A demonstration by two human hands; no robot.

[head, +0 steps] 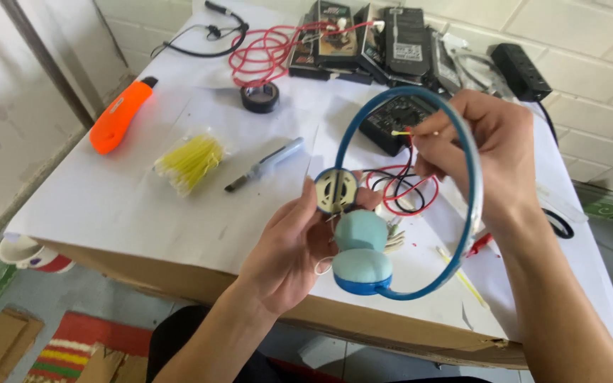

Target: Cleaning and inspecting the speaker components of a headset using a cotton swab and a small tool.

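Note:
My left hand [289, 245] holds a blue headphone set [363, 259] by its ear cups, low in the middle of the view. One cup is opened, showing a round pale speaker plate [335, 190]. The blue headband [462, 142] arcs up and over my right wrist. My right hand [487, 145] pinches a thin yellow stick [406, 132] above the opened cup. Red and black wires [402, 191] loop from the cup toward the table between my two hands.
A white sheet covers the table [129, 206]. On it lie an orange utility knife [118, 113], a bag of yellow sticks [189, 162], a small screwdriver [264, 164], black tape [260, 96], coiled red wire [264, 53], circuit boards [363, 35] and a black power strip [519, 71].

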